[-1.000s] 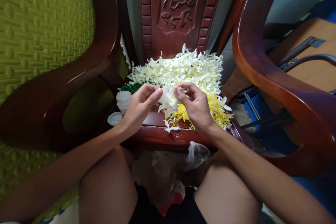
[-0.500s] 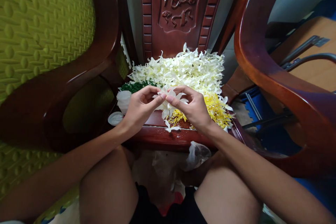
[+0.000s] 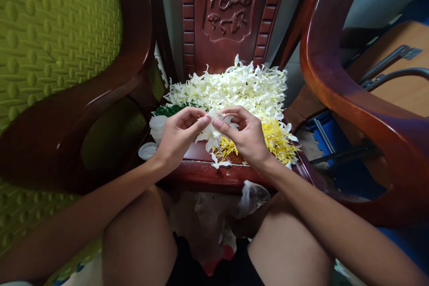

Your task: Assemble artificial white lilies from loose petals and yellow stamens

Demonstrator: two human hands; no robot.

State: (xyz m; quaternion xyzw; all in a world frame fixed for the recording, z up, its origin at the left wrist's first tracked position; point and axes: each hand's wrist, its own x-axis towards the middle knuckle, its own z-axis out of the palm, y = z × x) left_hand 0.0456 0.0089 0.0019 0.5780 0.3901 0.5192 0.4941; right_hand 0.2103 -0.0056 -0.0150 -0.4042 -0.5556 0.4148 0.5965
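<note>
Flower heap [image 3: 231, 87] on chair seat [image 3: 198, 153], strand pile [image 3: 276, 143] front right, cup [image 3: 157, 126] front left

Dim overall, the white flowers [image 3: 231, 87] brightest; glare streaks the wooden armrest [image 3: 326, 78]; frame edges look stretched

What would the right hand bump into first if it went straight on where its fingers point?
The right hand would first meet the white flower it is touching, then probably the left hand, though depth is unclear here.
</note>
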